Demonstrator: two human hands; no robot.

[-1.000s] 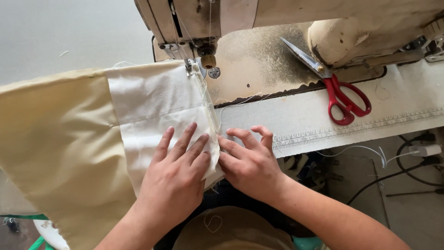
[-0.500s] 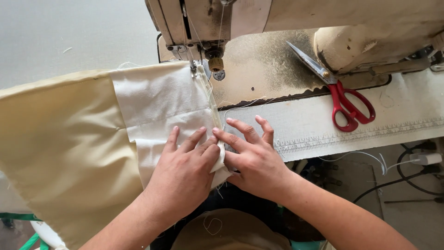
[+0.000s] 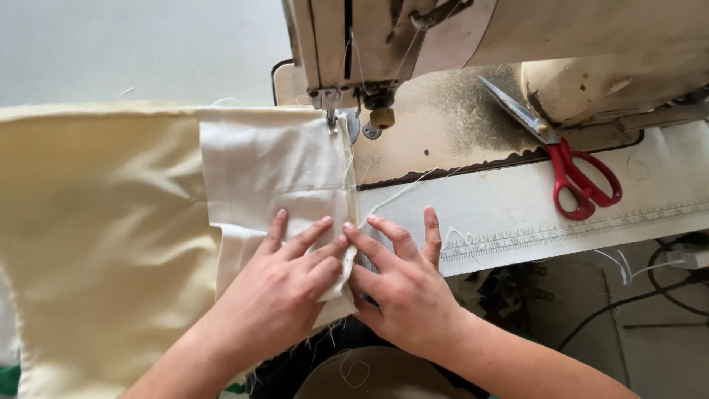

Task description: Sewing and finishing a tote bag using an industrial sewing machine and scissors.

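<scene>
A white fabric piece (image 3: 273,166) lies over a larger pale yellow cloth (image 3: 96,222) on the sewing table. Its far right edge sits under the presser foot (image 3: 332,122) of a worn cream sewing machine (image 3: 458,44). My left hand (image 3: 284,284) presses flat on the near part of the white piece, fingers spread. Just right of the fabric's edge, my right hand (image 3: 399,277) touches it with its fingertips; whether the fingers pinch the edge I cannot tell. The two hands touch at the fingertips.
Red-handled scissors (image 3: 569,166) lie on the machine bed at the right, blades pointing up-left. A measuring scale (image 3: 576,225) runs along the table's front edge. Loose white threads (image 3: 399,193) trail from the needle area. Black cables (image 3: 650,288) hang below the table at right.
The view has tilted and shifted slightly. Both hands stay on the fabric's near right edge, the fingers moved a little, with the cloth still under the presser foot.
</scene>
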